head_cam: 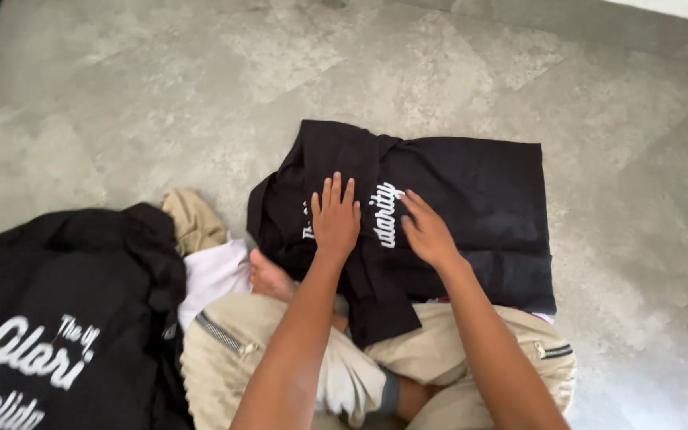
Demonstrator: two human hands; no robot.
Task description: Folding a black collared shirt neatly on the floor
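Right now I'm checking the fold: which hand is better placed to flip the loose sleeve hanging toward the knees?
Left, probably. The left hand lies flat on the black shirt, directly above the sleeve; the right hand rests farther right.

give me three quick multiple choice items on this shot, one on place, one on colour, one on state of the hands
1. Where does the pile of dark clothes lie?
A. at the person's left
B. on the folded shirt
C. behind the hands

2. What colour is the shirt under the hands?
A. white
B. black
C. beige

3. How are the hands?
A. fisted
B. pinching a sleeve
C. flat, fingers spread

Key: 1 A, the pile of dark clothes fills the lower left; 2 B, the shirt is black with white lettering; 3 C, left hand and right hand press flat.
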